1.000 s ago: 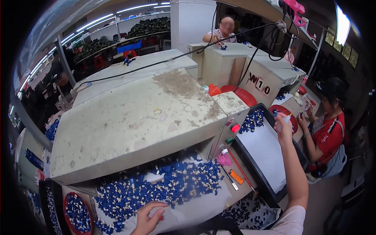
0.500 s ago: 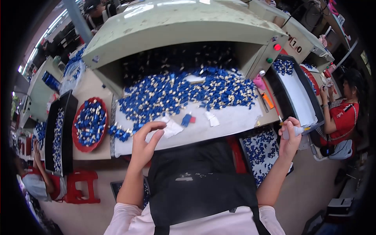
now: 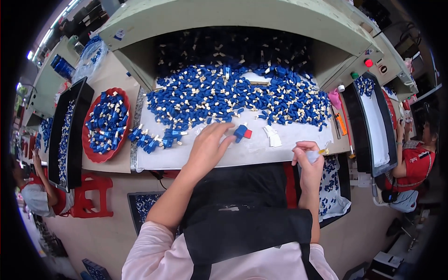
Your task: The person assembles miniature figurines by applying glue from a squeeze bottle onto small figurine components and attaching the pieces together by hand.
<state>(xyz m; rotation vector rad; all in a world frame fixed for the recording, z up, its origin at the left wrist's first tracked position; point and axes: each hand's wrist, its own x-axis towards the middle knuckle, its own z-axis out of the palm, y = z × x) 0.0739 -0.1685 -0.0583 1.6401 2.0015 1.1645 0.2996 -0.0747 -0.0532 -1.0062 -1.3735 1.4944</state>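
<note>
Over the white sheet [image 3: 186, 156] my left hand [image 3: 209, 147] hovers, thumb and fingers apart with nothing between them. Just right of its fingertips lies a small blue piece [image 3: 240, 132] with a red part [image 3: 248, 134]. My right hand [image 3: 308, 167], near the front right of the sheet, is closed around a small translucent squeeze bottle [image 3: 313, 156] with a yellowish tip. Small white pieces [image 3: 272, 136] lie between the hands. Behind them spreads a big heap of small blue parts with cream ends [image 3: 200, 95], reaching into the hood.
A pale green hooded machine [image 3: 224, 21] arches over the heap. At left stand a red scalloped bowl [image 3: 87, 140] of blue parts and a black tray [image 3: 81, 154]. An orange-handled tool [image 3: 341, 123] and a paper-lined black tray [image 3: 373, 126] are at right, near a seated co-worker [image 3: 417, 161].
My left hand has moved right across the sheet to beside the blue and red piece. The right hand, still holding the bottle, has come inward. The view has shifted too.
</note>
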